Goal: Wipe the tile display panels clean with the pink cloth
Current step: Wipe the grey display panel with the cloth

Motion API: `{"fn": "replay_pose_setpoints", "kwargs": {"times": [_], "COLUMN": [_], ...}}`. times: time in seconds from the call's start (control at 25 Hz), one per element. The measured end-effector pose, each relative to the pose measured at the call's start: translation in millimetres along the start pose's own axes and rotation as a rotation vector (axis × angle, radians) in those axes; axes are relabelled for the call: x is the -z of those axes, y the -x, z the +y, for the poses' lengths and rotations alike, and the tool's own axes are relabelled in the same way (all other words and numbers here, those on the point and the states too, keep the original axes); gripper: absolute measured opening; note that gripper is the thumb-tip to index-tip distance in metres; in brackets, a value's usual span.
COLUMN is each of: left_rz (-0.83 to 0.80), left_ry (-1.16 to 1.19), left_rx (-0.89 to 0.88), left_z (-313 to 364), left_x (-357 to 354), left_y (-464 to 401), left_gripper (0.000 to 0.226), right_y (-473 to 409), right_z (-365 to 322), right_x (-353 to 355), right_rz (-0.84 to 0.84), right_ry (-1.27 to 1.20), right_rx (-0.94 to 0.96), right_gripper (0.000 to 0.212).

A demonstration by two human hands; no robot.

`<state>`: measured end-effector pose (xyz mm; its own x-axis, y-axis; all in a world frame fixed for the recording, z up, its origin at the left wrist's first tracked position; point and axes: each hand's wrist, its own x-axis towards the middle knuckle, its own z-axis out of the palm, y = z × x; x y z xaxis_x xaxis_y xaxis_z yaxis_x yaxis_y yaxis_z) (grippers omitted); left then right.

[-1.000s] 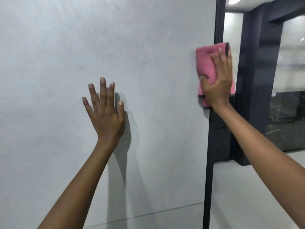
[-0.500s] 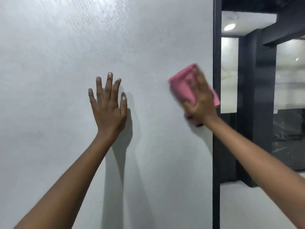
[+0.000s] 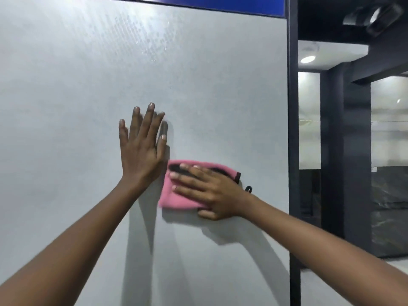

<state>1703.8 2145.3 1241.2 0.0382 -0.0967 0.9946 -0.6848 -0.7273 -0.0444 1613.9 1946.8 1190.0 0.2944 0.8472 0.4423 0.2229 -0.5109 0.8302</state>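
A large light grey tile panel fills most of the view, upright in front of me. My left hand lies flat against it, fingers straight and pointing up. Just to the right and below, my right hand presses a folded pink cloth flat on the panel, fingers stretched out to the left over it and thumb under its lower edge. The cloth's left edge nearly touches my left wrist. A small dark loop sticks out behind my right hand.
A black vertical frame bounds the panel on the right, and a blue strip runs along its top. Beyond the frame stand a dark pillar, glossy display panels and a lit ceiling lamp.
My right hand has swept the pink cloth from the panel's right edge leftward and down to beside my left hand. The view has tilted up, showing the blue strip.
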Motion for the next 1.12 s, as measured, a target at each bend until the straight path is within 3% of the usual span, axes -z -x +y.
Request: {"fn": "replay_pose_setpoints", "kwargs": {"times": [0.08, 0.24, 0.32, 0.36, 0.44, 0.56, 0.64, 0.68, 0.72, 0.8, 0.88, 0.96, 1.04, 1.12], "left_rz": [0.04, 0.074, 0.074, 0.079, 0.087, 0.115, 0.09, 0.066, 0.047, 0.034, 0.042, 0.05, 0.036, 0.007], "left_ry": [0.001, 0.01, -0.037, -0.052, -0.022, 0.066, 0.021, -0.028, -0.061, -0.075, -0.074, -0.075, -0.07, -0.07], "left_rx": [-0.034, 0.102, 0.195, 0.197, 0.157, 0.189, 0.2, 0.185, 0.172, 0.168, 0.178, 0.176, 0.182, 0.195], "left_z": [-1.0, -8.3, -9.8, -8.9, -9.5, -15.3, -17.3, -18.0, -19.2, -21.3, -20.4, -18.5, -16.7, -15.5], "left_x": [7.8, 9.0, -1.8, -4.1, -3.3, 2.0, 1.2, -0.6, -3.0, -4.5, -3.6, -3.0, -1.0, 2.9], "left_y": [-23.1, -97.0, -105.6, -105.0, -101.8, -91.4, -77.6, -70.3, -65.3, -64.9, -65.4, -62.0, -61.9, -61.0], "left_gripper": [0.051, 0.051, 0.053, 0.053, 0.051, 0.057, 0.06, 0.059, 0.059, 0.059, 0.058, 0.057, 0.057, 0.058], "right_y": [2.2, 14.4, 7.9, -6.0, -46.1, -78.5, -63.5, -53.1, -42.0, -26.8, -38.7, -79.9, -117.6, -129.1], "right_z": [56.1, 202.8, 237.4, 236.9, 206.3, 126.6, 136.1, 157.9, 181.4, 228.5, 257.9, 255.2, 226.1, 174.1], "right_x": [15.2, 78.9, 102.2, 101.7, 78.7, 33.4, 39.1, 47.8, 56.8, 85.4, 107.0, 111.0, 98.1, 75.1], "right_rz": [0.108, 0.36, 0.431, 0.449, 0.466, 0.277, 0.198, 0.269, 0.375, 0.597, 0.632, 0.606, 0.473, 0.241], "right_ry": [0.062, 0.176, 0.18, 0.177, 0.138, 0.062, 0.118, 0.119, 0.096, 0.069, 0.051, -0.033, -0.073, -0.044], "right_rx": [-0.225, -0.982, -1.263, -1.314, -1.172, -0.426, -0.189, -0.268, -0.494, -1.127, -1.505, -1.452, -1.148, -0.852], "right_gripper": [0.063, 0.073, 0.073, 0.072, 0.071, 0.071, 0.068, 0.069, 0.072, 0.078, 0.074, 0.066, 0.065, 0.078]}}
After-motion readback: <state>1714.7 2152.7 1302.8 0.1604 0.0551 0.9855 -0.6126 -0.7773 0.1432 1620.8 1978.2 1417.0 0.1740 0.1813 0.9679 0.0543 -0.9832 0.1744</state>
